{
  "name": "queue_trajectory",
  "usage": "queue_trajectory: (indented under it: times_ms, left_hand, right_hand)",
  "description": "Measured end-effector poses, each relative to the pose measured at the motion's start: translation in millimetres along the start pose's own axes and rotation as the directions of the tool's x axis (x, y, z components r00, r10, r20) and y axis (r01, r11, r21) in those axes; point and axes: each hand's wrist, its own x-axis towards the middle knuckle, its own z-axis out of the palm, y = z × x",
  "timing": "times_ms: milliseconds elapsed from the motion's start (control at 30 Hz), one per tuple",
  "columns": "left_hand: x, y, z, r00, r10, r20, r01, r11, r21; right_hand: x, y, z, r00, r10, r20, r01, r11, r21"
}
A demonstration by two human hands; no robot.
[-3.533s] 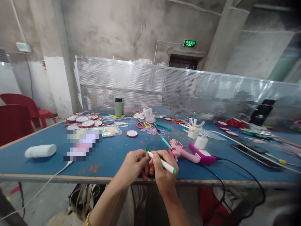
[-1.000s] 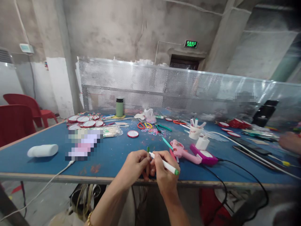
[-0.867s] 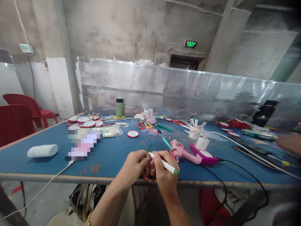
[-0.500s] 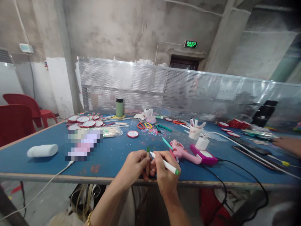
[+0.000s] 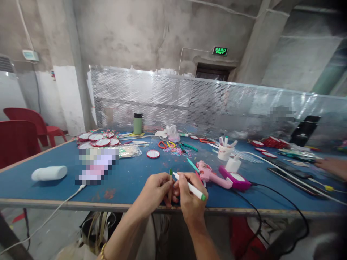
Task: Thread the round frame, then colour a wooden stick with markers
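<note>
Hands meet at the tabletop's [image 5: 54, 187] near edge: left hand [image 5: 154, 190], fingers curled, pinches a wooden stick [image 5: 170, 184] upright, its tip green. Right hand [image 5: 191, 204] grips a white marker [image 5: 189, 186] like a pen, nib touching that tip. Compared with half a second ago, almost nothing has shifted. Beyond them lies a pink glue gun [image 5: 210, 174]; at the far right edge, another person's hand [image 5: 332, 167].

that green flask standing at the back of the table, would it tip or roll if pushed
The green flask stands upright, tall and narrow, so a push near its black lid would probably tip it. Its round body would likely roll on the blue table afterwards. It looks rigid.
</note>
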Motion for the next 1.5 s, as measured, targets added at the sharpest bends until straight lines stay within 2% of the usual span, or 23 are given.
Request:
queue_trajectory:
  times_ms: [300,500,900,1233,1500]
  left_hand:
    - [-1.3,-0.9,-1.0,1.000,-0.006,-0.001,0.006,1.000,0.023]
    - [-0.5,0.9,-0.3,1.000,-0.002,0.004,0.002,1.000,0.002]
    - [-1.6,1.9,0.7,1.000,0.001,-0.008,-0.001,1.000,0.014]
    - [-1.1,2.5,0.3,1.000,-0.007,-0.009,0.007,0.999,0.045]
    - [-1.7,2.4,1.0,1.000,-0.005,0.004,0.005,1.000,0.003]
  right_hand:
    - [0.2,2.2,-1.6,0.998,-0.070,-0.003,0.069,0.995,-0.077]
    - [0.9,-0.3,0.6,1.000,-0.027,-0.006,0.027,0.999,-0.028]
    - [2.5,2.1,0.4,0.996,-0.088,-0.006,0.087,0.992,-0.093]
    - [1.8,5.6,0.1,0.996,-0.088,0.018,0.090,0.993,-0.079]
    - [3.7,6.2,0.5,0.997,-0.081,-0.003,0.080,0.993,-0.083]
